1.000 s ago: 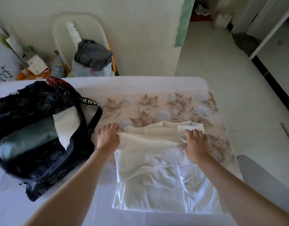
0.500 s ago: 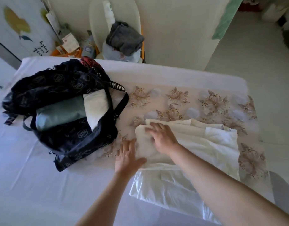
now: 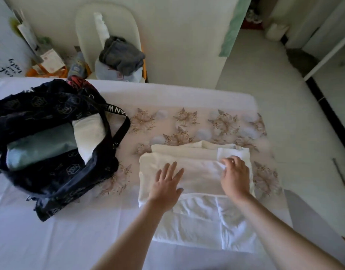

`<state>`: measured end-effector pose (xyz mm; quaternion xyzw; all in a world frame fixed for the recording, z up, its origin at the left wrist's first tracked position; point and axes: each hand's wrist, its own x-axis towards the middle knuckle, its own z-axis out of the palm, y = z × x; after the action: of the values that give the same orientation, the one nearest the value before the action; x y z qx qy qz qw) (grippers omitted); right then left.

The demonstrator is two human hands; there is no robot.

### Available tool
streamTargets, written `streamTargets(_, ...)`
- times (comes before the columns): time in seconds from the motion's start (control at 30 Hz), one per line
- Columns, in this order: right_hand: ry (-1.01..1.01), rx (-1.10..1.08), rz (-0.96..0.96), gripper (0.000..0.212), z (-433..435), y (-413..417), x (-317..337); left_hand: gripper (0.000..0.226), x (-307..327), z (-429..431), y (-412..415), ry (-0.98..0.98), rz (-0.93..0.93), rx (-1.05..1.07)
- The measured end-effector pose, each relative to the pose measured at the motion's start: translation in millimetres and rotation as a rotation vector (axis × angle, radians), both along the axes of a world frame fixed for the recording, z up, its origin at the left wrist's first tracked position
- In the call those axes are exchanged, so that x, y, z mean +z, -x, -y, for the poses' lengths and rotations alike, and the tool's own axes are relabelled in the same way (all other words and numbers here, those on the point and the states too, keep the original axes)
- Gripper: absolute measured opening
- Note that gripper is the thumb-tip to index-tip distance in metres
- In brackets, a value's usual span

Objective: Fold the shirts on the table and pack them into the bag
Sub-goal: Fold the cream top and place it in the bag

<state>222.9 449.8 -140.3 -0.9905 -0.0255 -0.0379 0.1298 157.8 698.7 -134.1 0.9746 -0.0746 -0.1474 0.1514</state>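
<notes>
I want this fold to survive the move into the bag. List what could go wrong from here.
1. The cream shirt lies on a white shirt; lifting it may drag that one along.
2. The left hand lies flat and the right hand only pinches an edge, so the fold may open.
3. The bag already holds clothes; space looks tight.

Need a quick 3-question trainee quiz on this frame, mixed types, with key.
1. True or false: the left hand lies flat, fingers spread, on the cream folded shirt.
2. Which item is already inside the dark patterned fabric bag? A) a teal folded garment B) a red towel C) a pair of shoes
3. Fill in: the right hand pinches a fold of the ____ shirt.

Key: 1 true; 2 A; 3 cream
</notes>
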Motion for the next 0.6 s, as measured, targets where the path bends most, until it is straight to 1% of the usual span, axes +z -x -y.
streamTargets(0.07, 0.14, -0.067, -0.092, 0.043, 38, 3, -6, 0.084, -10, 9, 3, -0.088, -0.113, -0.098)
streamTargets(0.1, 0.188, -0.063, -0.114, 0.042, 51, 4, -9, 0.092, -13, 12, 4, -0.116, -0.142, -0.128)
streamTargets(0.13, 0.224, -0.043, -0.109, 0.038, 60, 4, -9, 0.095, -18, 14, 5, -0.132, -0.158, -0.14)
streamTargets(0.17, 0.237, -0.022, -0.07, 0.031, 67, 3, -9, 0.092, -21, 15, 6, -0.14, -0.15, -0.145)
streamTargets(0.2, 0.206, -0.011, -0.041, 0.021, 69, 1, -5, 0.081, -23, 16, 7, -0.137, -0.103, -0.15)
streamTargets(0.23, 0.133, -0.021, -0.024, 0.016, 69, -1, 2, 0.066, -23, 17, 7, -0.111, -0.016, -0.151)
streamTargets(0.27, 0.009, -0.062, -0.035, 0.024, 68, -3, 11, 0.054, -24, 18, 7, -0.06, 0.074, -0.151)
streamTargets(0.33, -0.294, -0.264, -0.104, 0.033, 66, -9, 28, 0.045, -25, 21, 7, 0.102, 0.187, -0.155)
streamTargets(0.37, -0.395, -0.381, -0.141, 0.033, 67, -12, 35, 0.045, -22, 25, 6, 0.159, 0.173, -0.178)
streamTargets(0.4, -0.445, -0.466, -0.137, 0.029, 70, -14, 37, 0.045, -20, 31, 6, 0.182, 0.165, -0.212)
streamTargets(0.43, -0.476, -0.527, -0.125, 0.023, 75, -14, 39, 0.047, -17, 39, 7, 0.157, 0.153, -0.257)
streamTargets(0.47, -0.507, -0.577, -0.111, 0.024, 81, -13, 37, 0.05, -17, 48, 9, 0.112, 0.112, -0.314)
streamTargets(0.5, -0.546, -0.624, -0.123, 0.031, 87, -12, 36, 0.054, -16, 56, 9, 0.093, 0.032, -0.351)
streamTargets(0.53, -0.583, -0.664, -0.158, 0.042, 94, -11, 32, 0.058, -17, 63, 8, 0.084, -0.038, -0.358)
streamTargets(0.57, -0.599, -0.708, -0.221, 0.054, 98, -9, 31, 0.061, -18, 68, 6, 0.103, -0.062, -0.325)
streamTargets(0.6, -0.594, -0.729, -0.293, 0.062, 102, -5, 27, 0.059, -18, 72, 3, 0.13, -0.037, -0.256)
